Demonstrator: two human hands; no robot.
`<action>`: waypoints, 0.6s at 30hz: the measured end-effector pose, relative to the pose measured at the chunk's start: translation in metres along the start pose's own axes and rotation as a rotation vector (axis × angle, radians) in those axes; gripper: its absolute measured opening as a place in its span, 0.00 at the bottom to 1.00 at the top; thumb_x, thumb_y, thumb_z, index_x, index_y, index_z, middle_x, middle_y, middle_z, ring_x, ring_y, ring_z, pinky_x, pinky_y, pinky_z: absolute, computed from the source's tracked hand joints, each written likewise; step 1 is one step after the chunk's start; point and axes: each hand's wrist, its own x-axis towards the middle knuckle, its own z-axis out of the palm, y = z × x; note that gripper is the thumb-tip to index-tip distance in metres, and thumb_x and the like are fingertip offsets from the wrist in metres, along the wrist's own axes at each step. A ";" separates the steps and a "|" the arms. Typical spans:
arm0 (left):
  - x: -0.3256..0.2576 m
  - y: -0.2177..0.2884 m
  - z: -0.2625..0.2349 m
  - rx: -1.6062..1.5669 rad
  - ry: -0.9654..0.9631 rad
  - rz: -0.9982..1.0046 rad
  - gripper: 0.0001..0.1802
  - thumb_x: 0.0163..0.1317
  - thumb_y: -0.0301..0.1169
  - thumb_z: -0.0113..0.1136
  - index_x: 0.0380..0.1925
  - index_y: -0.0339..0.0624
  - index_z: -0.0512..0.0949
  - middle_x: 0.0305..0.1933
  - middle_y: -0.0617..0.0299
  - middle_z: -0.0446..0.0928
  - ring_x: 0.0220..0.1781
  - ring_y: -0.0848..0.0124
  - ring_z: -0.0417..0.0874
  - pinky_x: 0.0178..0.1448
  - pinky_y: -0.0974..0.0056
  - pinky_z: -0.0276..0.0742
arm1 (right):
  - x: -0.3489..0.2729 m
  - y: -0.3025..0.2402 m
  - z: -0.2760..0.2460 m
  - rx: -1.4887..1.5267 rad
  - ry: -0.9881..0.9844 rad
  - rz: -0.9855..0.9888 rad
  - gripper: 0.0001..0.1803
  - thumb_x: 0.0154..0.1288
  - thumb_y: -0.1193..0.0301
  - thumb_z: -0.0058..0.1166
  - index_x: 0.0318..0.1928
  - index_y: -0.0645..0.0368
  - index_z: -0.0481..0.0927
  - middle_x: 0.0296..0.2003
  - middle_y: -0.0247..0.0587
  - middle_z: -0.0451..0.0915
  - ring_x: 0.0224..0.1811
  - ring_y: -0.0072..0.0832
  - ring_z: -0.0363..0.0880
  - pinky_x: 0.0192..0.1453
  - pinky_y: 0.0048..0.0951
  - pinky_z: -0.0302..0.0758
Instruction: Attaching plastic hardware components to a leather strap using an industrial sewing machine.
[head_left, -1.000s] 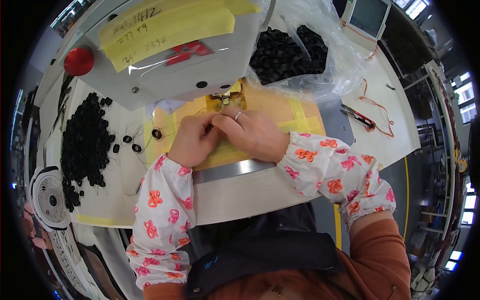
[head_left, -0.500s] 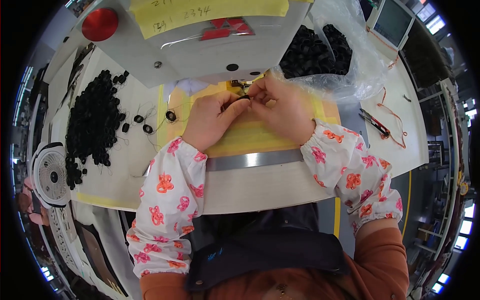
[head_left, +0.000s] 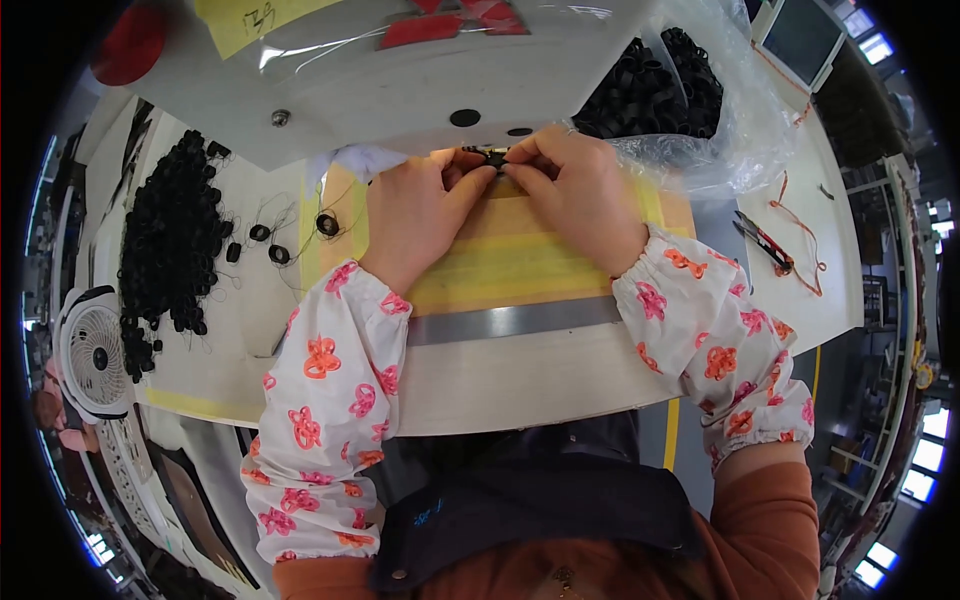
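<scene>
Both hands meet at the low front edge of a large grey sewing machine [head_left: 380,95]. My left hand [head_left: 415,212] pinches the left side of a small black band loop [head_left: 495,160] between thumb and fingertips. On the loop's right side, my right hand [head_left: 585,195] holds it in the same way. Fingers hide part of the loop, and the machine head covers whatever lies behind it. Beneath the hands is a work plate [head_left: 510,245] covered with yellow tape. Several finished-looking black loops with trailing threads, such as one loop [head_left: 327,224], lie left of my left hand.
A heap of black loops [head_left: 170,235] covers the table's left side, near a white fan [head_left: 98,350]. Back right, a clear plastic bag [head_left: 755,120] holds black bands [head_left: 640,95]. Red-and-black snips [head_left: 765,243] lie to the right by an orange cord [head_left: 800,235]. A metal strip [head_left: 510,322] edges the plate.
Both hands have moved forward, bringing the black loop closer under the machine head. My right fingers have come down onto the loop's right side. The view has shifted slightly.
</scene>
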 end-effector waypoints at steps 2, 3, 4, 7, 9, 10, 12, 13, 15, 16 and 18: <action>-0.001 0.000 0.001 -0.021 -0.002 -0.051 0.13 0.50 0.40 0.58 0.28 0.42 0.80 0.19 0.63 0.77 0.20 0.69 0.77 0.26 0.67 0.70 | 0.001 0.001 -0.002 -0.025 -0.003 -0.021 0.04 0.46 0.80 0.55 0.23 0.67 0.73 0.20 0.48 0.74 0.23 0.41 0.74 0.26 0.33 0.70; 0.000 -0.001 0.002 -0.025 -0.005 -0.051 0.13 0.50 0.40 0.58 0.28 0.42 0.80 0.19 0.63 0.77 0.20 0.69 0.77 0.26 0.67 0.70 | 0.001 0.001 -0.003 -0.029 -0.004 -0.018 0.04 0.46 0.80 0.55 0.23 0.67 0.73 0.20 0.48 0.74 0.23 0.41 0.74 0.26 0.33 0.70; 0.000 -0.003 0.004 -0.070 -0.002 -0.080 0.14 0.50 0.41 0.58 0.28 0.42 0.80 0.19 0.63 0.77 0.20 0.70 0.77 0.26 0.68 0.69 | 0.001 0.001 -0.004 -0.068 -0.022 -0.020 0.04 0.47 0.78 0.56 0.25 0.66 0.75 0.21 0.47 0.76 0.22 0.35 0.75 0.26 0.29 0.70; 0.001 -0.005 0.005 -0.170 -0.016 -0.145 0.15 0.50 0.42 0.58 0.28 0.41 0.80 0.19 0.64 0.77 0.20 0.73 0.76 0.27 0.69 0.69 | 0.002 0.001 -0.006 -0.105 -0.049 -0.014 0.05 0.48 0.77 0.56 0.28 0.66 0.77 0.22 0.46 0.77 0.21 0.30 0.76 0.25 0.25 0.71; 0.002 -0.009 0.006 -0.221 -0.031 -0.179 0.16 0.51 0.43 0.58 0.29 0.41 0.80 0.19 0.64 0.77 0.20 0.75 0.76 0.27 0.70 0.69 | 0.002 0.003 -0.004 -0.102 -0.055 -0.009 0.05 0.48 0.77 0.56 0.28 0.66 0.77 0.21 0.46 0.77 0.21 0.30 0.76 0.25 0.25 0.71; 0.002 -0.012 0.009 -0.245 -0.026 -0.173 0.16 0.51 0.43 0.58 0.29 0.41 0.80 0.19 0.64 0.78 0.20 0.76 0.76 0.27 0.71 0.69 | 0.002 0.005 -0.002 -0.103 -0.050 -0.022 0.05 0.48 0.77 0.56 0.28 0.67 0.77 0.21 0.46 0.77 0.21 0.30 0.76 0.25 0.25 0.71; 0.002 -0.012 0.009 -0.264 -0.020 -0.162 0.16 0.52 0.44 0.57 0.29 0.41 0.80 0.20 0.65 0.78 0.21 0.77 0.75 0.27 0.71 0.68 | 0.001 0.004 -0.003 -0.104 -0.039 -0.037 0.05 0.48 0.78 0.56 0.27 0.67 0.77 0.21 0.46 0.77 0.21 0.30 0.76 0.25 0.25 0.71; 0.002 -0.010 0.007 -0.245 -0.028 -0.165 0.16 0.53 0.44 0.56 0.29 0.42 0.80 0.20 0.65 0.78 0.21 0.77 0.75 0.27 0.72 0.68 | 0.002 0.003 -0.004 -0.100 -0.041 -0.038 0.05 0.48 0.78 0.55 0.27 0.67 0.77 0.21 0.46 0.77 0.21 0.30 0.76 0.25 0.25 0.71; 0.004 -0.007 0.004 -0.231 -0.041 -0.178 0.16 0.53 0.44 0.55 0.29 0.43 0.80 0.21 0.66 0.78 0.21 0.77 0.75 0.28 0.72 0.68 | 0.003 0.004 -0.005 -0.097 -0.051 -0.031 0.05 0.48 0.78 0.55 0.27 0.68 0.76 0.21 0.47 0.77 0.21 0.31 0.76 0.25 0.25 0.71; 0.006 -0.005 0.002 -0.218 -0.061 -0.177 0.16 0.53 0.45 0.55 0.29 0.44 0.80 0.20 0.66 0.78 0.21 0.76 0.75 0.27 0.72 0.68 | 0.004 0.005 -0.006 -0.088 -0.055 -0.030 0.05 0.48 0.78 0.55 0.27 0.68 0.76 0.21 0.47 0.77 0.21 0.31 0.76 0.25 0.25 0.71; 0.005 -0.006 -0.001 -0.196 -0.080 -0.181 0.16 0.53 0.45 0.55 0.29 0.44 0.80 0.20 0.67 0.78 0.21 0.76 0.76 0.27 0.72 0.68 | 0.005 0.004 -0.004 -0.071 -0.059 -0.030 0.05 0.48 0.78 0.55 0.26 0.69 0.76 0.21 0.47 0.77 0.21 0.31 0.76 0.25 0.25 0.71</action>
